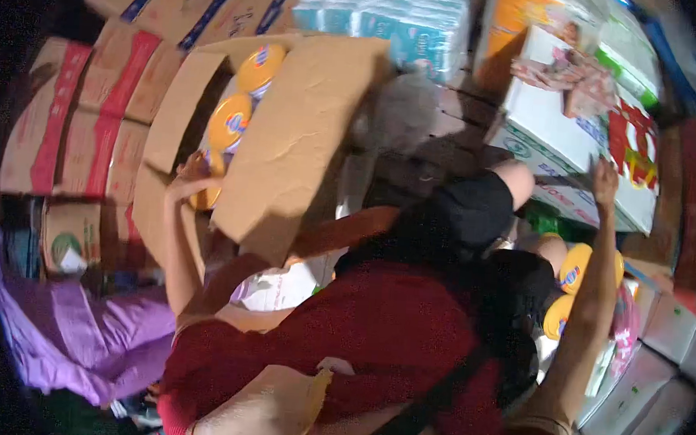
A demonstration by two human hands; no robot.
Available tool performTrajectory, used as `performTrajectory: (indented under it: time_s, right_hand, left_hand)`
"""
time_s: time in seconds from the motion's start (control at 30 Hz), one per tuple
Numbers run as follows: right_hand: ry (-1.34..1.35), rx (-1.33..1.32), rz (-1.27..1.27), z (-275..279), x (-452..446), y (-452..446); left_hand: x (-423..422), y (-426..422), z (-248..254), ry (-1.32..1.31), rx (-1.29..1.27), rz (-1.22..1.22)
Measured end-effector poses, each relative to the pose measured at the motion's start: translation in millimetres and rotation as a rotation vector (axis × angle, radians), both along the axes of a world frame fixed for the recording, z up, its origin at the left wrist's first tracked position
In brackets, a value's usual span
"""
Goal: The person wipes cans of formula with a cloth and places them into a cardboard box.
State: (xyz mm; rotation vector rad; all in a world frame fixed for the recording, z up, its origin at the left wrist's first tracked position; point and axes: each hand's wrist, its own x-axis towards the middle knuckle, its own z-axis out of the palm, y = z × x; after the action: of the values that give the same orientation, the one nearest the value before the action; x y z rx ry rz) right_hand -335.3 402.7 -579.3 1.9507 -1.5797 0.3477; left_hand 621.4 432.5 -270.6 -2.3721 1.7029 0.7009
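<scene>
My left hand (pixel 194 178) reaches into an open cardboard carton (pixel 302 127) on the left. Its fingers and thumb are around the edge of the nearest can with a yellow lid (pixel 207 196), which stays in the carton. Two more cans with yellow lids, one in the middle (pixel 230 121) and one at the back (pixel 261 67), stand in the same row. My right hand (pixel 604 184) is at the front of a white printed carton (pixel 546 102) on the right. Its fingers look curled together, and whatever they hold is hidden.
Taped brown cartons (pixel 107 115) are stacked at left. Blue-white wrapped packs (pixel 392 21) stand at the back. A patterned cloth (pixel 571 80) lies on the white carton. More yellow-lidded cans (pixel 577 267) are beside my right forearm. Purple sheeting (pixel 94 329) and grey boxes (pixel 632 394) flank me.
</scene>
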Motion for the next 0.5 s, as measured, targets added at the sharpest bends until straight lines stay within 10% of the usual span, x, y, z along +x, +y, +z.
performTrajectory:
  time_s: [0.23,0.5]
  right_hand:
    - [-0.391,0.168,-0.311,66,78,19]
    - [-0.495,0.119,-0.348,82,102,24]
  left_hand:
    - [-22,-9,20,0.273,-0.040,0.081]
    - [-71,-46,94,-0.264,-0.418,-0.427]
